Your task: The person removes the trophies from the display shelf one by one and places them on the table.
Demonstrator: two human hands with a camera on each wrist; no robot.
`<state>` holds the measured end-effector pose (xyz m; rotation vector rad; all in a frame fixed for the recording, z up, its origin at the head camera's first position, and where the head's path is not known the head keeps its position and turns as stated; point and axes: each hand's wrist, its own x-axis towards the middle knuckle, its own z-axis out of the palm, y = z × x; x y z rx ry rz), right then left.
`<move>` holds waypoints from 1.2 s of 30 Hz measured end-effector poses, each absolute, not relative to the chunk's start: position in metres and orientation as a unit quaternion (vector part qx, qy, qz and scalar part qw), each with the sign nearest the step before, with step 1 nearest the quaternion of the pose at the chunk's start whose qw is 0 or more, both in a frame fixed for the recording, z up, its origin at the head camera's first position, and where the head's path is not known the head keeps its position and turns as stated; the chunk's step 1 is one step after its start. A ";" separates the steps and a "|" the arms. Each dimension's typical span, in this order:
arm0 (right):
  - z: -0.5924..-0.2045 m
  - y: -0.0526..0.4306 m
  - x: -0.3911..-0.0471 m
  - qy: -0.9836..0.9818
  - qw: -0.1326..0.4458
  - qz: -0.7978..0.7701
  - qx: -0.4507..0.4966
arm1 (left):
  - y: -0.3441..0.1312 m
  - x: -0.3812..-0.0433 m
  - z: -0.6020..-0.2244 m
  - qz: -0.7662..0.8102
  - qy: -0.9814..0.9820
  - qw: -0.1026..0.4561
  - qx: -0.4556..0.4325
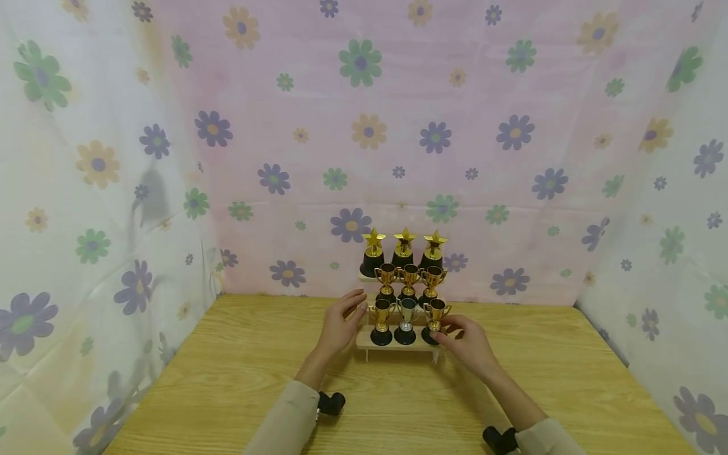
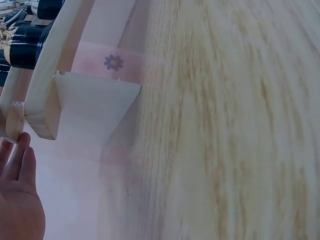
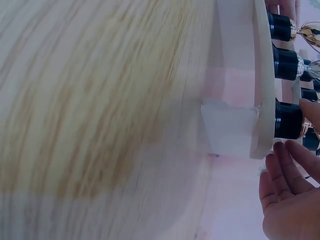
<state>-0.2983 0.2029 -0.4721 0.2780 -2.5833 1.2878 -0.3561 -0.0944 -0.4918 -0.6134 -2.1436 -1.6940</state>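
Observation:
On the lowest tier of a small wooden stepped shelf (image 1: 364, 343) stand two gold cup trophies with a silver cup trophy (image 1: 406, 316) between them, all on black bases. My right hand (image 1: 467, 344) pinches the right-hand gold cup trophy (image 1: 436, 313) low at its base; the right wrist view has the thumb against the black base (image 3: 288, 120) and fingertips by its side. At the shelf's left side is my left hand (image 1: 339, 325), nearest the left gold cup trophy (image 1: 382, 313). Its extended fingers (image 2: 22, 150) touch the end of a shelf board in the left wrist view.
The middle tier carries three gold cup trophies (image 1: 409, 276), and the top tier three gold star trophies (image 1: 404, 243). The shelf stands on a wood-grain table (image 1: 267, 354). A flowered cloth (image 1: 364, 158) hangs behind and at both sides.

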 end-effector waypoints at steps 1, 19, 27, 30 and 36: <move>-0.473 0.203 -0.299 -0.884 0.122 0.441 0.096 | -0.094 -0.356 -0.492 -0.600 -0.752 0.169 -0.215; -0.473 0.197 -0.300 -0.881 0.127 0.442 0.107 | -0.094 -0.357 -0.492 -0.640 -0.729 0.141 -0.197; -0.474 0.199 -0.301 -0.887 0.133 0.429 0.104 | -0.093 -0.359 -0.495 -0.640 -0.725 0.153 -0.205; -0.473 0.200 -0.301 -0.887 0.130 0.429 0.109 | -0.093 -0.358 -0.494 -0.633 -0.732 0.154 -0.203; -0.470 0.201 -0.299 -0.891 0.122 0.424 0.104 | -0.094 -0.356 -0.491 -0.641 -0.727 0.142 -0.198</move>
